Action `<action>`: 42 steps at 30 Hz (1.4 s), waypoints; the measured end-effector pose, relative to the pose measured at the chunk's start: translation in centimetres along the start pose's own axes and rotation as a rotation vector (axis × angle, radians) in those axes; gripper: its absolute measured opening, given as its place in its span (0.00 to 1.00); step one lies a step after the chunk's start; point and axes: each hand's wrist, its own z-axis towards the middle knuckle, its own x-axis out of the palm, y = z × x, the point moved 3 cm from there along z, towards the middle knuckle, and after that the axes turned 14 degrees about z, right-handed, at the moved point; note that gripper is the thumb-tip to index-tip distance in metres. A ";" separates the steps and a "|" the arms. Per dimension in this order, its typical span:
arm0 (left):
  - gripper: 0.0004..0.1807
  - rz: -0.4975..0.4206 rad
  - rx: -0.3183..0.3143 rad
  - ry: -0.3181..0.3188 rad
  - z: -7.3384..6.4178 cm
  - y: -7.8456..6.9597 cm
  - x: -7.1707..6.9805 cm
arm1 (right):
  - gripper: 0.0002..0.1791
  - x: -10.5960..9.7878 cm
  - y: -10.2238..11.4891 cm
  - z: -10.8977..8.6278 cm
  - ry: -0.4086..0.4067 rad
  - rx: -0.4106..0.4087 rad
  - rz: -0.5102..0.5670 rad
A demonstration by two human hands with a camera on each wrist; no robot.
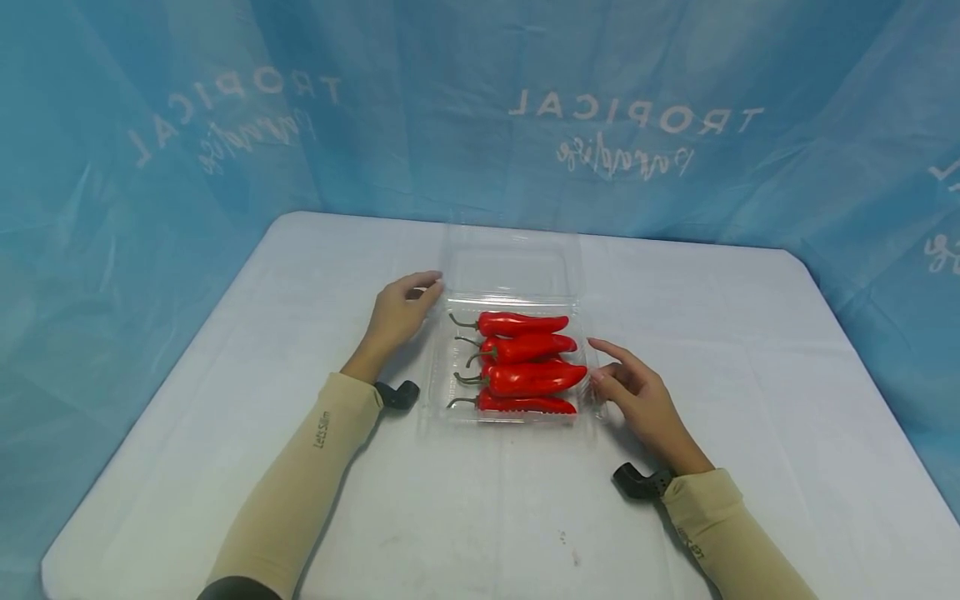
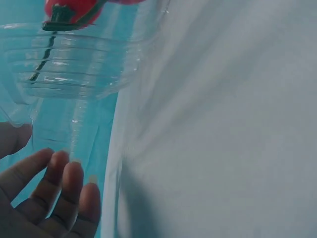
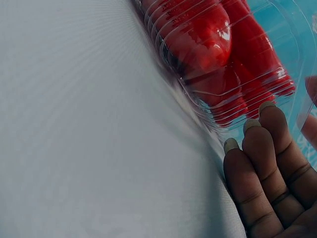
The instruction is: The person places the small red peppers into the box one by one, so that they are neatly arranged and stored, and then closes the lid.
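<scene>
A clear plastic clamshell box (image 1: 442, 400) lies with its lid (image 1: 510, 262) folded back, away from me. Inside its base are several red chili peppers (image 1: 528, 379), green stems toward the left. My left hand (image 1: 401, 312) is at the left edge of the lid near the hinge; in the left wrist view its fingers (image 2: 72, 186) are loosely bent, with a gap to the thumb. At the base's right side is my right hand (image 1: 637, 400), its fingertips (image 3: 260, 141) against or very near the ribbed wall. Whether they touch is hard to tell.
The white-covered table (image 1: 750, 375) extends around the box. Blue sheeting (image 1: 465, 108) with mirrored white lettering hangs behind and beside it. A black camera mount (image 1: 397, 396) is on the left wrist, another (image 1: 637, 482) on the right.
</scene>
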 end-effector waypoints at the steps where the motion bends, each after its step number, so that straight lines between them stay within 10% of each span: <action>1: 0.25 0.004 0.008 -0.014 -0.1 -0.1 0.0 | 0.28 0.0 0.0 0.0 -0.001 0.001 0.000; 12: 0.19 -0.035 0.137 -0.159 -0.3 -0.8 -0.4 | 0.27 -0.1 -0.3 0.1 0.006 -0.014 0.014; 42: 0.11 0.001 0.091 -0.206 -0.8 -0.5 -1.1 | 0.27 0.0 -0.1 0.0 0.007 -0.018 0.036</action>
